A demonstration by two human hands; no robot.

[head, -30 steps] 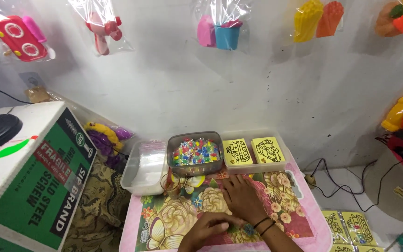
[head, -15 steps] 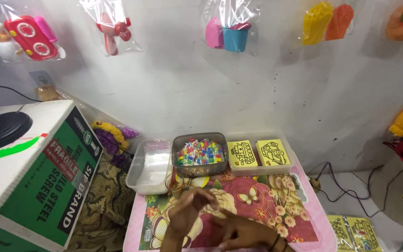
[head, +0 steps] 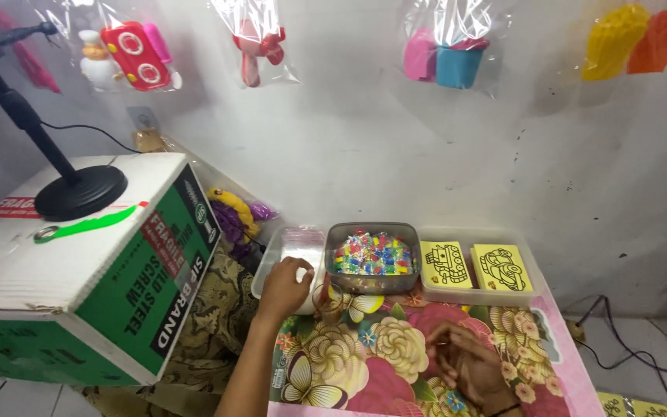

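Cardboard box (head: pixel 86 270) fills the left of the frame, crowding the left hand (head: pixel 285 287), which curls over the clear tray (head: pixel 291 249) at centre; what it grips I cannot tell. Bead tub (head: pixel 373 255) sits just right of the tray. Right hand (head: pixel 468 361) rests loosely curled, holding nothing visible, on the floral mat (head: pixel 380 355) at lower right, open mat around it.

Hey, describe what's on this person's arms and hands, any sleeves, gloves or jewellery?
Both hands are bare, with no gloves. The left hand and its forearm show no sleeve, ring or band. The right hand has thin dark bands around its wrist at the picture's lower edge. No sleeves are in view on either arm.
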